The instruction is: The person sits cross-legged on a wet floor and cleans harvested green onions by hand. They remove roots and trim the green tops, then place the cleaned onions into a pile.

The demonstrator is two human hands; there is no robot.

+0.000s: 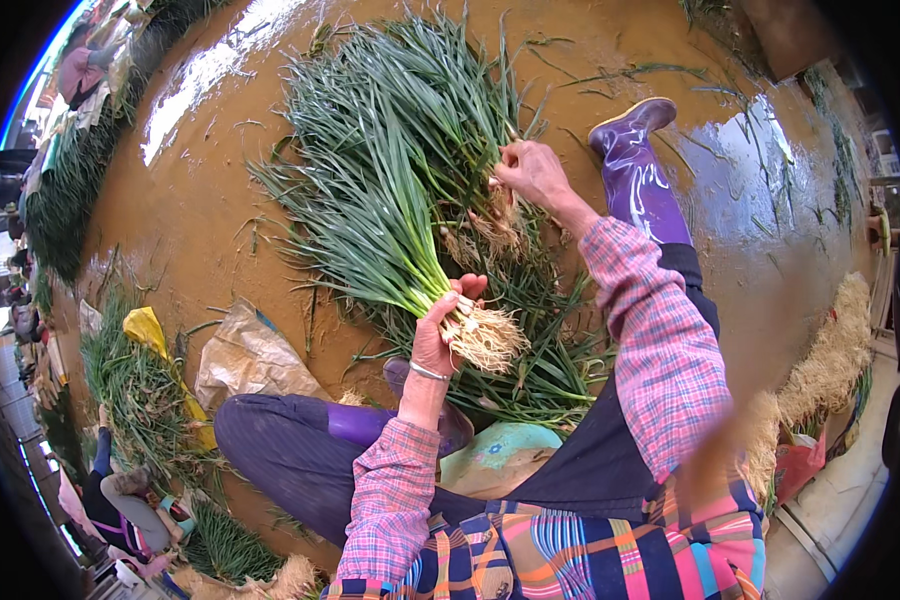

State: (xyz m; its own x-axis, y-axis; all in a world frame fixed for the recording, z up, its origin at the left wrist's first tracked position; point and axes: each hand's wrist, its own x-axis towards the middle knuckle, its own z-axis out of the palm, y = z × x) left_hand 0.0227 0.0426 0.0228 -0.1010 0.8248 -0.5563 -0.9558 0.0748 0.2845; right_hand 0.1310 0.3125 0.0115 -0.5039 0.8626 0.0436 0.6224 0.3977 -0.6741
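Observation:
My left hand (442, 319) grips a bunch of leafy green garlic plants (412, 255) near their pale bulbs, with the whitish roots (487, 337) hanging out past the thumb side. The long leaves point up and left. At the upper right, my right hand (529, 169) pinches the stem end of a plant at the edge of a large heap of the same plants (420, 90). Reddish bulbs and brownish roots (499, 217) show just under that hand. More cut or loose leaves (532, 375) lie between my legs.
Wet brown muddy floor (187, 210) surrounds the heap. My purple rubber boot (637, 172) extends at the right. A crumpled tan sack (247, 356) and a yellow plastic sheet (146, 330) lie left. Root-out bundles (825, 360) line the right edge. A person (127, 510) sits at lower left.

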